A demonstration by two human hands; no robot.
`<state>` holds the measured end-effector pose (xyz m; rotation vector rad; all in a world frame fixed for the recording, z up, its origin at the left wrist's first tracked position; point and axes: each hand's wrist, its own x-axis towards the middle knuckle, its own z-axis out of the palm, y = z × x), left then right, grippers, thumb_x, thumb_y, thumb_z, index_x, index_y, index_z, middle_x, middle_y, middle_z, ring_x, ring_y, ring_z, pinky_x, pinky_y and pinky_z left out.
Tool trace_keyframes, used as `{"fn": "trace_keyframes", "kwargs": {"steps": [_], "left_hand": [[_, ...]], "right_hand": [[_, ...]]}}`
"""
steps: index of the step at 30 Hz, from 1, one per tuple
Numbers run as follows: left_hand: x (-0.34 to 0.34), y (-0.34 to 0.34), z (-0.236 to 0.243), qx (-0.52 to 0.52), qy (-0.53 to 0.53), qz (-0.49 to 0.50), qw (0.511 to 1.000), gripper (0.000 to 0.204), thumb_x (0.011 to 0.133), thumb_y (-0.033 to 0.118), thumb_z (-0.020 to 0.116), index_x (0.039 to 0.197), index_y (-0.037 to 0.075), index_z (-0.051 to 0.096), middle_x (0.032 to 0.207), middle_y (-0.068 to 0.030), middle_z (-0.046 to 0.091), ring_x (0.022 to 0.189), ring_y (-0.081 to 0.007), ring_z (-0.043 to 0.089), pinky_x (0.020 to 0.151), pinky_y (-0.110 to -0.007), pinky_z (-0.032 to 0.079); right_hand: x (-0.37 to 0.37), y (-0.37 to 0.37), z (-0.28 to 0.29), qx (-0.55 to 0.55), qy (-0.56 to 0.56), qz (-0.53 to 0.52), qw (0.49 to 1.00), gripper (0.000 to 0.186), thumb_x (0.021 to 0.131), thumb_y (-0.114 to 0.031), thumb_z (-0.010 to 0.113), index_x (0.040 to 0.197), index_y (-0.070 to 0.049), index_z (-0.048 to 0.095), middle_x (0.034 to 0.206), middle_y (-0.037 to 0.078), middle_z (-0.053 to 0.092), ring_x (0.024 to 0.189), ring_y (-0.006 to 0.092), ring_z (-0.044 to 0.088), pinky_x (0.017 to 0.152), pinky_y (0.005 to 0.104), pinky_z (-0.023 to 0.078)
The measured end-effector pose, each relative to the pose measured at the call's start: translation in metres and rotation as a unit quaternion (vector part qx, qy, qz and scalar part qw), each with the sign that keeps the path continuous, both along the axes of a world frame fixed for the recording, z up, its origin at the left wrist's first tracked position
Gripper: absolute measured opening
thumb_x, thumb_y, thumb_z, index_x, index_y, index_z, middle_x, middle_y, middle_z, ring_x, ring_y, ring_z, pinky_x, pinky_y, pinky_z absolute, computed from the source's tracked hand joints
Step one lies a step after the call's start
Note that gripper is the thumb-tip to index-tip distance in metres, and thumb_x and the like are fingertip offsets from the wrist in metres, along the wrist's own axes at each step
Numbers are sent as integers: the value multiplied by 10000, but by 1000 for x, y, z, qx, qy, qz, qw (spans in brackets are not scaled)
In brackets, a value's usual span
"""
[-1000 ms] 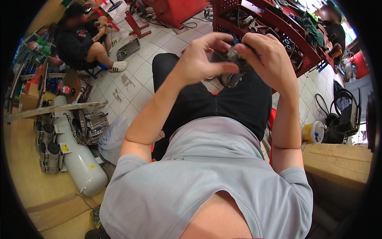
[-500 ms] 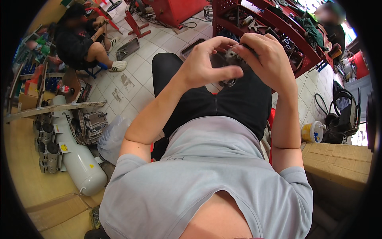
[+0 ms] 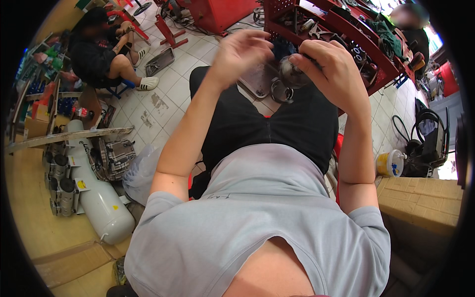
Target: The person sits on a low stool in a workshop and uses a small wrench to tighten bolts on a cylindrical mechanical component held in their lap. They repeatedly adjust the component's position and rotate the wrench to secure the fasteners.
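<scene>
My right hand [image 3: 332,72] grips a rounded grey metal mechanical part [image 3: 293,74], its thumb against the upper side and the fingers curled over the back. Much of the part is covered by the hand. Just below it shows a shiny metal ring [image 3: 282,92]; whether the two are joined I cannot tell. My left hand [image 3: 242,55] is raised to the left of the part, apart from it, blurred by motion. Its fingers look loosely spread, with nothing visible in them. Beneath the hands, a shallow metal tray [image 3: 261,81] lies on the floor past my knees.
A red tool cart [image 3: 316,37] loaded with parts stands ahead to the right. Left are a white tank [image 3: 101,198], a plaid bag [image 3: 115,158] and a seated person [image 3: 101,54]. A cardboard box [image 3: 420,200] and yellow-white bucket [image 3: 391,163] sit at right.
My left hand has pulled away from the metal part, up and to the left. More of the part and the ring shows. My right hand has stayed nearly in place.
</scene>
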<state>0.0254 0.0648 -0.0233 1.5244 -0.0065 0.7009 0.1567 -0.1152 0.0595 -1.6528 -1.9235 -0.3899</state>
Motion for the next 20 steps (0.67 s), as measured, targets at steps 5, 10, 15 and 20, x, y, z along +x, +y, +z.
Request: {"fn": "trace_keyframes", "kwargs": {"steps": [5,10,15,20], "left_hand": [[-2,-3,5,-9,13,121,993,252,893,108,590,1119,-2,603,987,-68,664,917,-121,614,846,-259,449],[-5,-42,17,171,-32,36,984,253,764,61,672,1009,-2,665,980,-64,646,925,-132,590,834,-274,460],[-8,-54,21,197,8,96,976,255,711,71,732,955,13,687,976,-86,652,896,-161,607,826,-273,467],[-9,-53,20,180,3,116,977,278,732,138,764,969,12,689,1017,-111,660,900,-205,622,836,-297,471]], "right_hand": [[2,2,-3,6,-9,-18,1000,335,884,-340,574,754,-31,556,671,116,550,673,304,561,627,379,391],[-3,1,-4,-19,-1,-7,1000,324,871,-337,585,739,-43,554,676,101,568,662,288,572,627,375,394],[-9,3,-8,-20,-16,-6,1000,306,867,-338,586,752,-56,559,691,91,585,673,274,586,643,361,408],[-7,4,-6,-14,17,-26,999,332,833,-389,626,819,-59,597,696,85,607,681,280,598,670,379,424]]}}
